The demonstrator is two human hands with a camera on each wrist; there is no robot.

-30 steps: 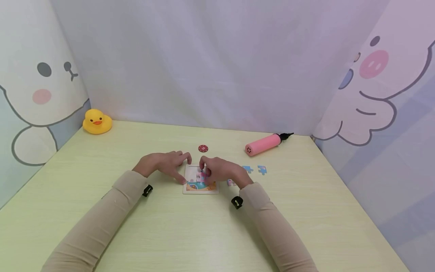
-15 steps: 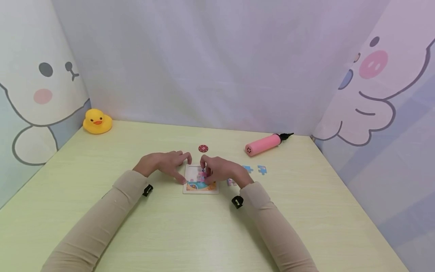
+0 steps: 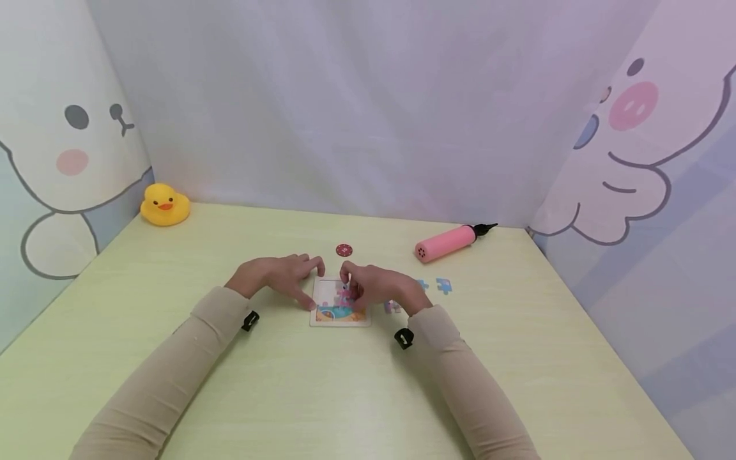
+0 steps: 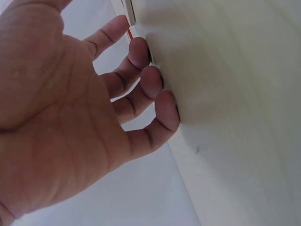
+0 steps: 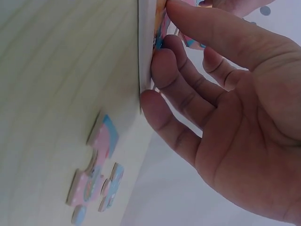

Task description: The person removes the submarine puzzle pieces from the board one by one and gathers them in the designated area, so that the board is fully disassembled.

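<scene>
A small light-framed jigsaw tray (image 3: 340,323) lies mid-table, its lower part filled with a teal and orange picture. My right hand (image 3: 376,284) reaches over its right side and pinches a pink puzzle piece (image 3: 344,296) between thumb and forefinger, close over the tray. In the right wrist view, the other fingers (image 5: 162,68) bend down beside the tray's edge, the palm bare. At the tray's left side is my left hand (image 3: 286,278), thumb by the left edge and forefinger near the upper left corner. The left wrist view has its fingertips (image 4: 165,110) down at the tabletop.
Loose puzzle pieces lie right of the tray: a blue one (image 3: 444,285), another blue one (image 3: 423,283) partly behind my wrist, and a pink one (image 3: 393,306). Behind are a red chip (image 3: 344,250), a pink hand pump (image 3: 445,244) and a yellow rubber duck (image 3: 165,205).
The pinched pink piece has shifted slightly to the right over the tray and turned a little, the right hand moving with it. The left hand stays in place.
</scene>
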